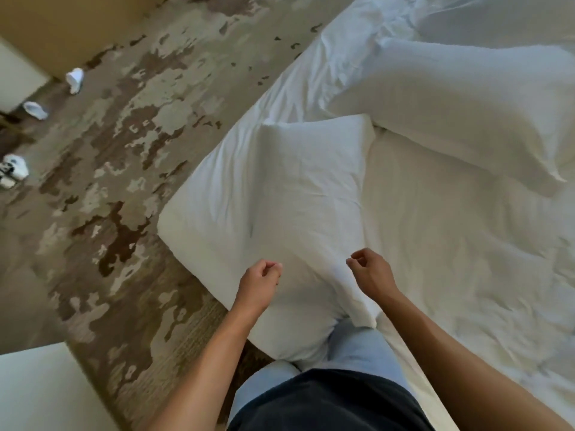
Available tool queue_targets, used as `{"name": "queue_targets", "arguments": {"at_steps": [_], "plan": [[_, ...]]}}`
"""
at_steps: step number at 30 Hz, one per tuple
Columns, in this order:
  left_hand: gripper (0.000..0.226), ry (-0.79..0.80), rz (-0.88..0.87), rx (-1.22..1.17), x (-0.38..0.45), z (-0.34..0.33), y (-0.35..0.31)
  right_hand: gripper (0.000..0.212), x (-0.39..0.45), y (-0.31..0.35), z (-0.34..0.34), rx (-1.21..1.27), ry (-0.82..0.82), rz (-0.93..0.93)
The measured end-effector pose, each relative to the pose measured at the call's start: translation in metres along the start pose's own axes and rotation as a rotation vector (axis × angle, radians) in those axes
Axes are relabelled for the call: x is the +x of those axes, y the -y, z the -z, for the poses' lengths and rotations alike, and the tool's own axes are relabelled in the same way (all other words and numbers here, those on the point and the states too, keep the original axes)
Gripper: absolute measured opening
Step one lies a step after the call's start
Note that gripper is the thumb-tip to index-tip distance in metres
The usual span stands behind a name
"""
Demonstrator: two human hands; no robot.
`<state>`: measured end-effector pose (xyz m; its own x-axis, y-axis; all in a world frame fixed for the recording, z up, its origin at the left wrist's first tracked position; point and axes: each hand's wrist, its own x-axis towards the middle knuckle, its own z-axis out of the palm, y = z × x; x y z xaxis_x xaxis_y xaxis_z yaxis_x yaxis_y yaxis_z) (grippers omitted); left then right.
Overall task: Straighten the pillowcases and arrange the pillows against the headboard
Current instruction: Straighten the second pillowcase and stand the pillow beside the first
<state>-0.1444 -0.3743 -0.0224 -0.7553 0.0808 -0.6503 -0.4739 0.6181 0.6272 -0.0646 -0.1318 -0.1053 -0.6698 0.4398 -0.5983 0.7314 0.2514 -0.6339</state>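
A white pillow [289,194] lies on the near left corner of the bed [451,259], its near end against my legs. My left hand [260,283] hovers just over the pillow's near left part, fingers curled in, holding nothing that I can see. My right hand [370,272] hovers over the near right edge, where the pillowcase [362,309] forms a loose fold; its fingers are curled too, thumb close to the index finger. A second, longer white pillow [460,110] lies slanted across the bed at the upper right. No headboard is in view.
Rumpled white bedding [373,23] is bunched at the far end of the bed. Patterned brown carpet [124,181] runs along the bed's left side, with small white items [74,79] scattered on it at far left. A white surface [40,390] fills the bottom left corner.
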Motion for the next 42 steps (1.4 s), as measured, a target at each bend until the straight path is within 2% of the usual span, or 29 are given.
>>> {"name": "queue_targets", "arguments": {"at_steps": [3, 6, 10, 12, 16, 20, 24, 26, 31, 37, 42], "plan": [[0.031, -0.011, -0.022, 0.085, 0.058, -0.028, -0.031, 0.057, 0.071, -0.001, -0.007, -0.024, -0.018, -0.047], [0.062, 0.015, -0.075, 0.262, 0.117, -0.068, -0.058, 0.088, 0.130, -0.006, -0.014, -0.021, -0.009, -0.090], [0.102, 0.055, 0.058, 0.526, 0.174, -0.120, -0.063, 0.124, 0.173, -0.022, -0.021, 0.069, 0.056, -0.138], [0.113, 0.046, 0.106, 0.597, 0.191, -0.135, -0.053, 0.134, 0.182, -0.030, -0.025, 0.125, 0.070, -0.166], [0.115, 0.017, 0.090, 0.617, 0.211, -0.139, -0.037, 0.143, 0.190, -0.036, -0.039, 0.144, 0.059, -0.213], [0.114, 0.018, 0.077, 0.597, 0.212, -0.129, -0.032, 0.126, 0.180, -0.038, -0.048, 0.131, 0.006, -0.173], [0.114, 0.065, 0.041, 0.572, 0.206, -0.113, -0.030, 0.111, 0.171, -0.035, -0.045, 0.192, 0.096, -0.236], [0.114, 0.076, 0.022, 0.559, 0.198, -0.102, -0.028, 0.099, 0.163, -0.031, -0.044, 0.197, 0.090, -0.211], [0.113, 0.116, -0.066, 0.558, 0.164, -0.074, -0.017, 0.052, 0.129, -0.019, -0.030, 0.162, -0.015, -0.045], [0.114, 0.212, -0.175, 0.481, 0.095, -0.053, 0.007, 0.026, 0.050, -0.002, -0.011, 0.073, -0.134, 0.147], [0.116, 0.371, -0.278, 0.396, 0.017, -0.053, 0.017, 0.020, -0.049, 0.017, 0.032, -0.096, -0.287, 0.253]]}}
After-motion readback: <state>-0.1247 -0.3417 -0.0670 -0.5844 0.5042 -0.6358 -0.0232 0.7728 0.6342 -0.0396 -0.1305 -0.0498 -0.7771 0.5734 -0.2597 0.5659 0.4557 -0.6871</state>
